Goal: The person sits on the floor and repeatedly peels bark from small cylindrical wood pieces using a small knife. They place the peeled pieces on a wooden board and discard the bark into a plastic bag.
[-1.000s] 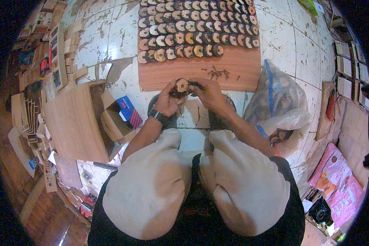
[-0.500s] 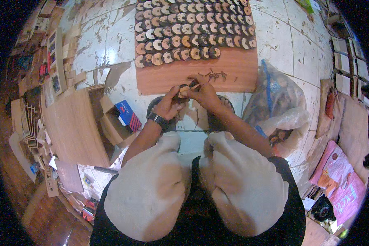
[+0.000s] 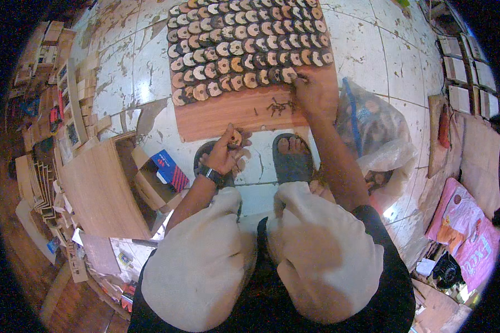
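Observation:
My left hand (image 3: pixel 223 154) is closed around a small wooden slice (image 3: pixel 235 137), just off the near edge of a reddish-brown board (image 3: pixel 205 125). Over the board's right part reaches my right hand (image 3: pixel 310 94), its fingers drawn together at the end of the nearest row of wooden slices (image 3: pixel 250 80). What those fingers hold, if anything, is hidden. The slices are pale with dark rims and overlap in several rows across the far part of the board. Beside my right hand lies a loose cluster of small dark screws or nails (image 3: pixel 280 106).
Right of the board sits a clear plastic bag (image 3: pixel 377 133) of round pieces. On the left are an open cardboard box (image 3: pixel 155 186), a blue and red carton (image 3: pixel 170 169) and a wooden panel (image 3: pixel 100 188). My sandalled foot (image 3: pixel 292 158) is below the board.
My hands were together over a wooden slice and have parted. The right moved up and right to the nearest row's end; the left dropped slightly left with a slice. The view shifted a little.

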A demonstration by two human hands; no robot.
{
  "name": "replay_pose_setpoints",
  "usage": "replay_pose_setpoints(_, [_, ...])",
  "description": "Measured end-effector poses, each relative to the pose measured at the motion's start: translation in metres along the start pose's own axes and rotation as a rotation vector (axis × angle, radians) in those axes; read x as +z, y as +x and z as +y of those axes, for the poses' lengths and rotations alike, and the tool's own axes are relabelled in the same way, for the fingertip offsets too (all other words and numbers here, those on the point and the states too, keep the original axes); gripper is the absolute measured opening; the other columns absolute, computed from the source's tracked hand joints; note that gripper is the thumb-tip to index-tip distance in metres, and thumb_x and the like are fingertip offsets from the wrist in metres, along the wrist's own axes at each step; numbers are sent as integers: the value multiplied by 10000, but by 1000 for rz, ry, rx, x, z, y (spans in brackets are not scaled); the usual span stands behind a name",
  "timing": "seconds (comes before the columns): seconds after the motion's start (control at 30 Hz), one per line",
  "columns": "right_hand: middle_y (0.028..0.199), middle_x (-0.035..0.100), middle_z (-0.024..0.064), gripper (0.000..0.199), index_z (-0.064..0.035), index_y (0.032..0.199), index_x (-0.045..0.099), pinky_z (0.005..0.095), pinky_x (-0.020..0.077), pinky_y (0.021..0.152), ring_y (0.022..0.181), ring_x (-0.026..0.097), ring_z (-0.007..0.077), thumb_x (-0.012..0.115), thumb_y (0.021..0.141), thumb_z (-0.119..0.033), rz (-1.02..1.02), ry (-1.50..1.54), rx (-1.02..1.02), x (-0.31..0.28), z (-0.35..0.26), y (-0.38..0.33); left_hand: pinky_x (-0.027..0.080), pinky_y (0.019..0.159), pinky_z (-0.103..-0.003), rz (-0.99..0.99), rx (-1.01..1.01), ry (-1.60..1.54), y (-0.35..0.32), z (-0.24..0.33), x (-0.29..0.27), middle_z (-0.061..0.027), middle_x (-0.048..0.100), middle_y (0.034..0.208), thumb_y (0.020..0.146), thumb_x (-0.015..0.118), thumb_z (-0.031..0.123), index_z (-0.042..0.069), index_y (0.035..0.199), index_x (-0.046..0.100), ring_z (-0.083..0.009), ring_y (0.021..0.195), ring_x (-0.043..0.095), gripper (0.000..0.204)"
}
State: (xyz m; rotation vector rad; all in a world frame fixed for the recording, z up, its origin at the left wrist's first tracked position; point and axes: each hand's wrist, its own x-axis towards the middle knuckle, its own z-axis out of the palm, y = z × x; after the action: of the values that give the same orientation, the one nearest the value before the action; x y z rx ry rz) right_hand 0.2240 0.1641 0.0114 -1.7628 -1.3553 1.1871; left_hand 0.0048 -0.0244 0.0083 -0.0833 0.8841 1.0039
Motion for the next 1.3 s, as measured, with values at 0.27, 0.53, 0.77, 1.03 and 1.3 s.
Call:
replay_pose_setpoints(0.27, [898,658,178,317,-26,1060,599,393,486,708,804,637,295,595,881,-287,221,-406,-176,9,7,-7,466,557,-312,56,-1,-85,2,3,-2,-123,639,996,940,448,456,43,1073,582,-241,855,611,454])
replay_pose_setpoints(0.53, [988,589,160,222,-54,995,572,443,488,672,854,606,324,596,832,-203,-222,-777,-614,54,1,-89,448,512,-307,-55,59,-204,-4,9,-1,-119,640,986,945,395,385,23,1166,557,-289,809,632,454])
replay_pose_setpoints(0.77, [940,585,168,193,-33,976,570,467,479,674,814,592,367,588,817,-142,-287,-636,-673,53,-8,-101,465,595,-334,-158,75,-301,-2,13,-8,-110,624,1049,941,439,365,52,1174,550,-272,915,609,406])
replay_pose_setpoints(1.03, [787,619,211,189,1,914,631,438,477,683,754,604,385,616,841,-172,-581,-414,-500,51,-41,-126,454,787,-337,-12,324,80,-7,2,4,-58,620,1085,915,546,312,93,1177,557,-195,961,573,342])
replay_pose_setpoints(1.3, [846,659,137,240,-2,969,638,345,517,699,760,641,239,687,820,-184,-512,-65,-299,54,-34,-121,462,824,-343,-97,87,-147,0,6,0,-40,609,1082,921,548,344,100,1213,535,-180,974,564,381])
